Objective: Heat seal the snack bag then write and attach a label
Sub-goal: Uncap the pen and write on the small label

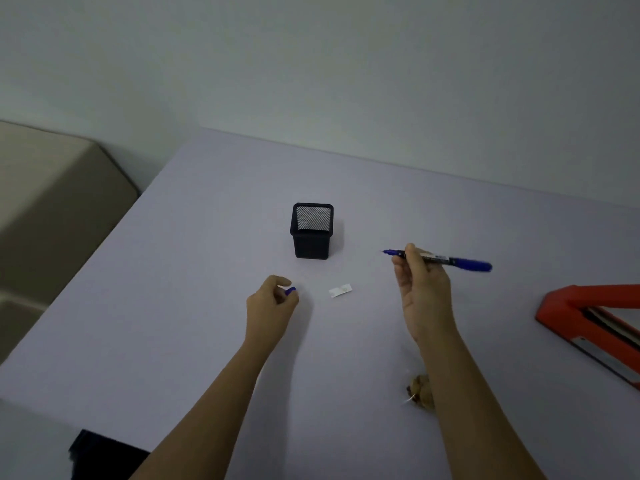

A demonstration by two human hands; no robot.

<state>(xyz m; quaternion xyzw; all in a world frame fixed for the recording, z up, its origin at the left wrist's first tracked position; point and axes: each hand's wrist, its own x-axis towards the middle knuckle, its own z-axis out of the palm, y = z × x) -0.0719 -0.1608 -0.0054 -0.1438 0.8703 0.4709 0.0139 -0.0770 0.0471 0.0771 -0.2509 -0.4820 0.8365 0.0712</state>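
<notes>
My right hand (420,285) holds a blue marker (450,260) level above the table, its uncapped tip pointing left. My left hand (272,299) pinches the small blue marker cap (291,291) between its fingertips. A small white label (340,291) lies flat on the table between the two hands. The clear snack bag (419,389), with brown snacks inside, lies near the front, partly hidden behind my right forearm. The red heat sealer (588,320) sits at the right edge, cut off by the frame.
A black mesh pen holder (311,232) stands behind the label, with nothing showing inside it. The pale table (173,323) ends at a wall behind and drops off on the left, where a beige piece of furniture (52,202) stands. A dark object (100,455) sits at the front left.
</notes>
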